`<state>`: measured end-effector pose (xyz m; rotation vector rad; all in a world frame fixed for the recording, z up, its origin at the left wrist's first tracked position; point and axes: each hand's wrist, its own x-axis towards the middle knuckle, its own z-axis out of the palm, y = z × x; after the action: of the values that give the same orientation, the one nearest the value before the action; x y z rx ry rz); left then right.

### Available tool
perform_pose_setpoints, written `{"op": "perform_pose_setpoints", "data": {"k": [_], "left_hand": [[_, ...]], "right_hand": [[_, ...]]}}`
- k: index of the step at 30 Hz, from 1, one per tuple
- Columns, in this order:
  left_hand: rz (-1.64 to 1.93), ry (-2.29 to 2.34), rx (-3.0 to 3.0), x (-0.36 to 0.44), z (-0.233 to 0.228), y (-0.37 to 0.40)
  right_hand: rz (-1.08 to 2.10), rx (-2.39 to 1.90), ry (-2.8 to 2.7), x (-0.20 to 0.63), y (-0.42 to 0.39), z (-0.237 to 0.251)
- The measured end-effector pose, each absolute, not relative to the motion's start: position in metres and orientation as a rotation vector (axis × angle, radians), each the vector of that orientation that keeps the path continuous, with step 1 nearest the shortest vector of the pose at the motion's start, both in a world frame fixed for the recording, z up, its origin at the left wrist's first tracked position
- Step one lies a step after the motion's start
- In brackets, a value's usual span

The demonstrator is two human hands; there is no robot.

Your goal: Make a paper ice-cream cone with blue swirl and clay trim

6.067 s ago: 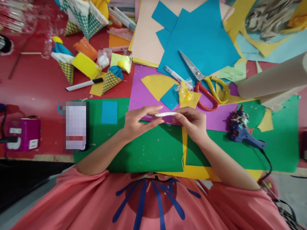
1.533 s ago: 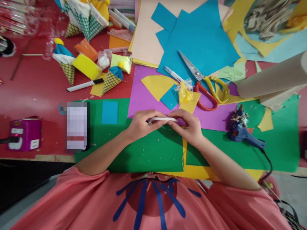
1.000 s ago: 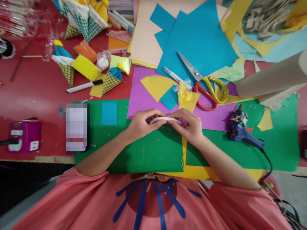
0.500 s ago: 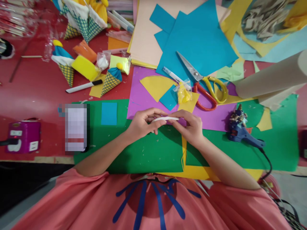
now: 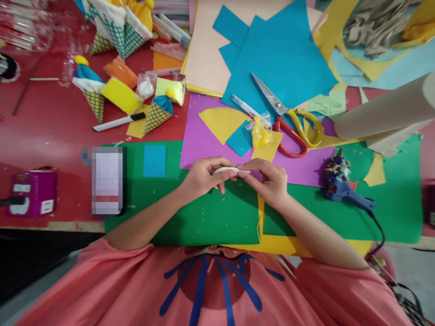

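White strip [image 5: 231, 170], pinched between left hand [image 5: 203, 176], right hand [image 5: 270, 181]

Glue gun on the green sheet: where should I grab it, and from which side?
Probably the blue handle of the glue gun, coming from the right hand side. It lies flat, with its glue-crusted nozzle end pointing away from the person and its cord trailing off the near right, so stay clear of both ends.

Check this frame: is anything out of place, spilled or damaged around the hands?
Nothing looks spilled or broken. Both the left hand and right hand pinch a thin white strip above the green sheet, which is dotted with small pale scraps. The scissors lie open on the paper pile.
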<state>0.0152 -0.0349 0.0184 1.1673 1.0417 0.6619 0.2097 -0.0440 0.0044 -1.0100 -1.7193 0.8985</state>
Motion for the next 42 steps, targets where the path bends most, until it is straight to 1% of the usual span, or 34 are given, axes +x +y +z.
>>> {"op": "perform_pose_setpoints", "data": {"k": [5, 11, 14, 17, 22, 24, 27, 32, 42], "left_hand": [[0.673, 1.073, 1.163, 0.0136, 0.0196, -0.0347], [0.661, 1.072, 1.151, 0.0134, 0.02, -0.0331], [0.673, 1.061, 1.155, 0.0137, 0.0196, -0.0329], [0.693, 1.079, 1.158, 0.0138, 0.0203, -0.0328], [0.7, 1.093, 1.142, 0.0141, 0.0221, -0.0324], [0.702, 1.088, 1.126, 0.0144, 0.0222, -0.0326], [0.693, 1.098, 1.108, 0.0147, 0.0212, -0.0331], [0.672, 1.065, 1.106, 0.0141, 0.018, -0.0332], [0.665, 1.032, 1.14, 0.0139, 0.0169, -0.0338]], "right_hand": [[0.937, -1.044, -1.682, 0.2097, -0.0452, 0.0022], [0.835, -1.042, -1.699, 0.2115, -0.0449, 0.0042], [0.869, -1.1, -1.654, 0.2117, -0.0461, 0.0057], [1.106, -1.068, -1.469, 0.2123, -0.0456, 0.0053], [1.71, -0.88, -1.083, 0.2136, -0.0396, 0.0038], [1.842, -0.854, -0.979, 0.213, -0.0375, 0.0038], [1.945, -0.812, -0.879, 0.2113, -0.0364, 0.0044], [2.007, -0.726, -0.83, 0.2088, -0.0365, 0.0058], [1.919, -0.756, -0.855, 0.2068, -0.0374, 0.003]]}}
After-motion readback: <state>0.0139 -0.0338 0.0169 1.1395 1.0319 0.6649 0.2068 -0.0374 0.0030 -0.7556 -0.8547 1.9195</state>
